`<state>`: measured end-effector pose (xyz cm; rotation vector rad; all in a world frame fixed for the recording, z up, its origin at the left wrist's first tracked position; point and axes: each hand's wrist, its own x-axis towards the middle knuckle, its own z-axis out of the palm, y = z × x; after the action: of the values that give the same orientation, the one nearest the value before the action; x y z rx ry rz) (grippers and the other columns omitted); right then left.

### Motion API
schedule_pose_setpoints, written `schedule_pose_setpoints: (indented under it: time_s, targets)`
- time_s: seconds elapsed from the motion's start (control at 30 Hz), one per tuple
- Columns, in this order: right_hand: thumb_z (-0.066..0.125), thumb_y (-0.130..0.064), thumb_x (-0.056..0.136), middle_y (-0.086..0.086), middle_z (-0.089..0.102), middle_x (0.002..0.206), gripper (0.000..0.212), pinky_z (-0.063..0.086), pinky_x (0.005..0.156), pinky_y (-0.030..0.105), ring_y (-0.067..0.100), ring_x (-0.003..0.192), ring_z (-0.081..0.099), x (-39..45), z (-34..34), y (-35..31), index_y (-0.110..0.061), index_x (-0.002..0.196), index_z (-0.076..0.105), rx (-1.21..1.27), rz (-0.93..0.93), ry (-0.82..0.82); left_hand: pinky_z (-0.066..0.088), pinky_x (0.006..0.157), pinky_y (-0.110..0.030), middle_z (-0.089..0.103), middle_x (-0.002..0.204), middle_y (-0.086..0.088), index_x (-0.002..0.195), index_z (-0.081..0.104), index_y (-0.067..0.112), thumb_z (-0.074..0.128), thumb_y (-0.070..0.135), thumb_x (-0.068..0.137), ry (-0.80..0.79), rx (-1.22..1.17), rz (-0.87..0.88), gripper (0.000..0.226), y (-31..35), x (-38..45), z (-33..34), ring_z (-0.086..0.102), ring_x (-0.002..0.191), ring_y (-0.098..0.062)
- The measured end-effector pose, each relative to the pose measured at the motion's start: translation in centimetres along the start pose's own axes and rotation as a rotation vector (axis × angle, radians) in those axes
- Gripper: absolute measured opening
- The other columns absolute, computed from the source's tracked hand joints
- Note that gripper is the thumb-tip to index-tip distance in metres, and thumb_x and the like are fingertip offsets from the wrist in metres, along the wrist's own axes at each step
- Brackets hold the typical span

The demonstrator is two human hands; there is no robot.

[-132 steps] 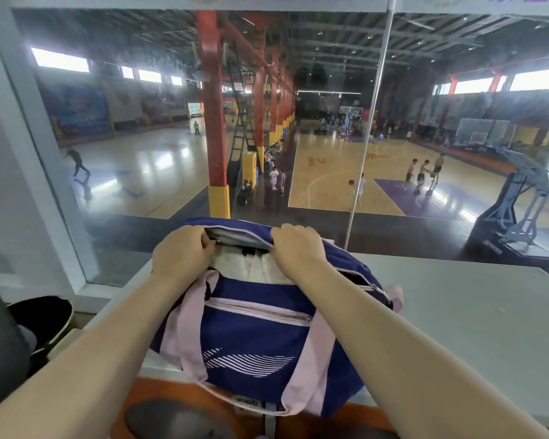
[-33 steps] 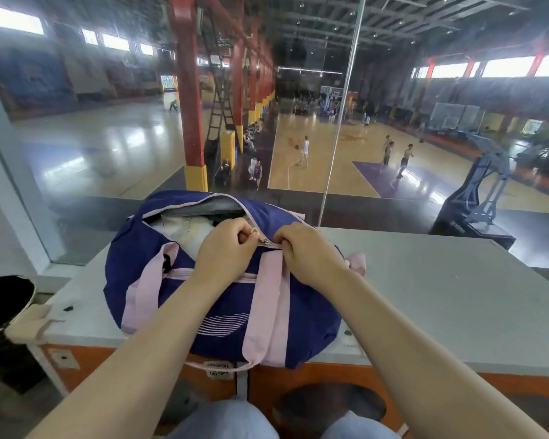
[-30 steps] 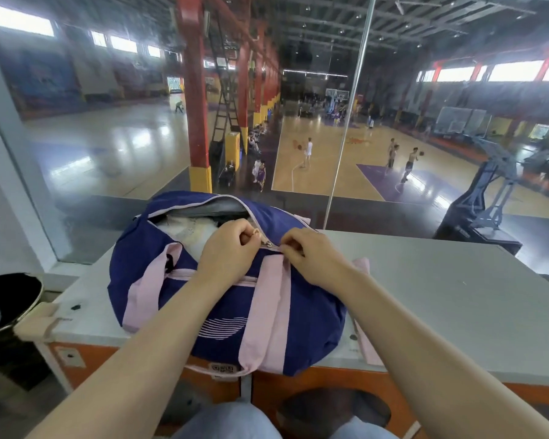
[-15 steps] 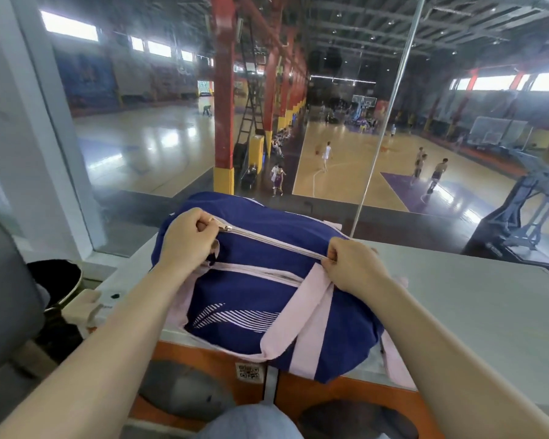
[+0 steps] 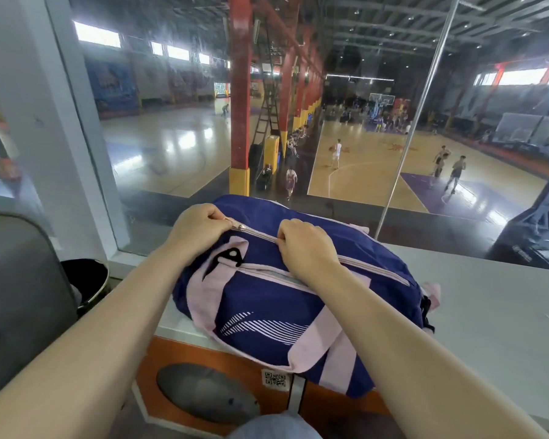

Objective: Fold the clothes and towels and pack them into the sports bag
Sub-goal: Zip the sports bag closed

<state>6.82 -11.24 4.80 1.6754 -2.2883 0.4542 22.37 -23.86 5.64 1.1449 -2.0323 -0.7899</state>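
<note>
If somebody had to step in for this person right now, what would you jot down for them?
Left hand: pinches the zipper pull at the left end of the sports bag.
Right hand: grips the bag's top by the zipper line, steadying it.
Bag: lies on the grey counter by the window, its front hanging over the near edge.
Done: top zipper looks closed along its visible length; no clothes or towels are in sight outside the bag.
Left: check the zipper is fully home, then let go.

Both bare forearms reach forward. The left hand (image 5: pixel 200 226) pinches with curled fingers. The right hand (image 5: pixel 305 248) grips, knuckles up.
</note>
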Motion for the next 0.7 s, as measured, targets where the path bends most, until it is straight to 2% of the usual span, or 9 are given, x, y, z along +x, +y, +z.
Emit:
schedule_pose_setpoints:
  time_s: [0.1, 0.2, 0.23, 0.3, 0.4, 0.5, 0.63, 0.7]
  targets:
    - [0.048, -0.024, 0.099, -0.002, 0.066, 0.098, 0.013, 0.047, 0.081, 0.035, 0.02, 0.083, 0.061, -0.4, 0.4, 1.0, -0.019, 0.102, 0.06, 0.001, 0.021, -0.011, 0.045, 0.065, -0.035, 0.059, 0.07, -0.001, 0.072, 0.061, 0.013, 0.066, 0.022, 0.084, 0.067, -0.087, -0.129, 0.016, -2.1, 1.6, -2.2, 0.053, 0.065, -0.022]
    - [0.047, -0.025, 0.099, -0.004, 0.065, 0.096, 0.013, 0.047, 0.081, 0.036, 0.018, 0.081, 0.06, -0.4, 0.6, 1.2, -0.021, 0.099, 0.059, -0.008, 0.01, 0.001, 0.034, 0.054, -0.028, 0.048, 0.062, -0.006, 0.072, 0.056, 0.011, 0.063, 0.015, 0.086, 0.077, -0.166, -0.234, 0.016, -4.5, 2.0, -2.9, 0.041, 0.056, -0.023]
    - [0.048, -0.025, 0.099, -0.003, 0.065, 0.096, 0.011, 0.046, 0.082, 0.036, 0.018, 0.081, 0.059, -0.4, 0.7, 1.0, -0.021, 0.099, 0.058, -0.025, -0.003, 0.006, 0.037, 0.054, -0.028, 0.051, 0.065, -0.007, 0.073, 0.057, 0.012, 0.062, 0.016, 0.085, 0.091, -0.169, -0.252, 0.014, -5.1, 2.0, -2.5, 0.045, 0.058, -0.024]
    - [0.049, -0.023, 0.098, -0.003, 0.065, 0.096, 0.008, 0.046, 0.083, 0.036, 0.018, 0.081, 0.059, -0.6, 0.9, 0.8, -0.021, 0.099, 0.057, -0.032, 0.001, 0.005, 0.047, 0.065, -0.036, 0.062, 0.076, -0.005, 0.075, 0.06, 0.017, 0.061, 0.021, 0.084, 0.131, -0.137, -0.255, 0.011, -5.9, 1.5, -1.4, 0.056, 0.071, -0.028]
    - [0.049, -0.021, 0.097, -0.004, 0.064, 0.098, 0.008, 0.048, 0.087, 0.036, 0.016, 0.084, 0.058, -1.4, 0.9, 1.6, -0.024, 0.097, 0.056, 0.021, 0.042, -0.055, 0.047, 0.077, -0.038, 0.067, 0.09, -0.001, 0.081, 0.063, 0.019, 0.06, 0.027, 0.088, 0.148, -0.125, -0.189, 0.012, -6.5, 0.7, -0.3, 0.062, 0.09, -0.025]
    - [0.048, -0.012, 0.095, -0.005, 0.064, 0.103, 0.018, 0.049, 0.09, 0.037, 0.017, 0.09, 0.059, -2.4, -0.2, 2.7, -0.026, 0.097, 0.06, 0.093, 0.064, -0.154, 0.046, 0.081, -0.037, 0.065, 0.098, 0.0, 0.1, 0.063, 0.017, 0.056, 0.027, 0.092, 0.146, -0.071, -0.133, 0.015, -6.4, 0.1, -0.6, 0.06, 0.093, -0.022]
    - [0.045, 0.0, 0.088, -0.009, 0.065, 0.105, 0.035, 0.048, 0.095, 0.033, 0.013, 0.095, 0.059, -4.8, -2.5, 3.9, -0.027, 0.099, 0.064, 0.238, 0.046, -0.192, 0.046, 0.085, -0.035, 0.057, 0.105, -0.003, 0.116, 0.055, 0.015, 0.05, 0.003, 0.086, 0.135, 0.085, 0.02, 0.033, -5.8, -1.3, -0.7, 0.056, 0.094, -0.023]
    - [0.044, 0.003, 0.084, -0.011, 0.066, 0.103, 0.038, 0.048, 0.094, 0.032, 0.011, 0.095, 0.058, -6.3, -3.3, 4.6, -0.026, 0.098, 0.065, 0.255, 0.012, -0.176, 0.045, 0.082, -0.03, 0.053, 0.103, 0.001, 0.12, 0.052, 0.018, 0.048, -0.006, 0.084, 0.051, 0.14, 0.144, 0.043, -5.2, -2.7, -0.4, 0.052, 0.087, -0.016]
